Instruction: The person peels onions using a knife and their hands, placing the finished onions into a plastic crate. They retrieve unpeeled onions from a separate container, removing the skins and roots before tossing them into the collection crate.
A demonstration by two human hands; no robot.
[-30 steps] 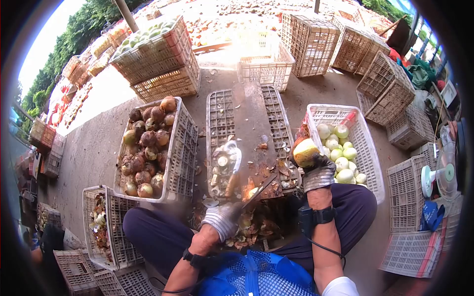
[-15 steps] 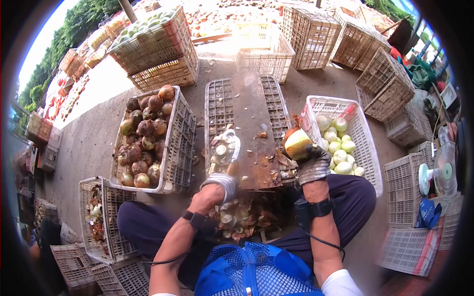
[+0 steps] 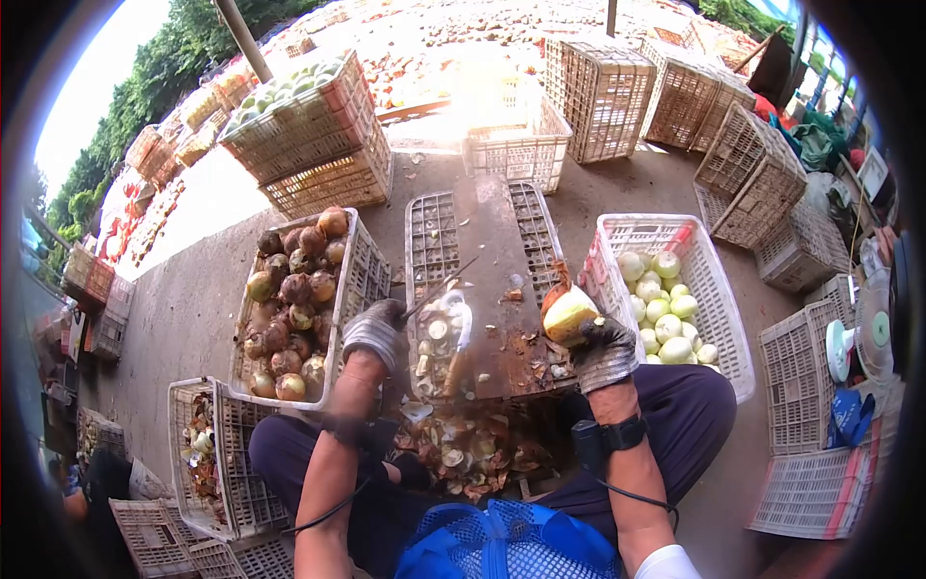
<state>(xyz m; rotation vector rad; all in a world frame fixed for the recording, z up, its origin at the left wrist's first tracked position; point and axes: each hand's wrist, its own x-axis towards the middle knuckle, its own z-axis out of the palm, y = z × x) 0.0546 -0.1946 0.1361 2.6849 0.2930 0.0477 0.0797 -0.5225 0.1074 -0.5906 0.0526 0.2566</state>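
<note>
In a grey-striped glove, my left hand (image 3: 376, 330) is closed around a thin, dark, knife-like tool (image 3: 442, 286), its handle hidden in the fist. The point angles up and right over the slatted crate (image 3: 434, 207). My right hand (image 3: 605, 353), in a dirty glove, grips a partly peeled onion (image 3: 567, 317) from its right side. Brown skin hangs off its upper end, and pale yellow-green flesh faces left. This onion is above the right edge of a stained wooden board (image 3: 497, 280). A curved white blade with a wooden handle (image 3: 464, 333) lies left of the board.
Unpeeled onions (image 3: 294, 289) fill a crate (image 3: 376, 259) on the left. Peeled onions (image 3: 666, 309) sit in a white crate (image 3: 728, 318) on the right. Skins and trimmings (image 3: 473, 449) lie between my legs. Stacked crates (image 3: 598, 101) stand ahead, and a fan (image 3: 873, 328) at right.
My left hand has moved left, away from the curved blade's handle, and the thin tool now shows in it. The onion stays in my right hand. The view has tilted slightly upward.
</note>
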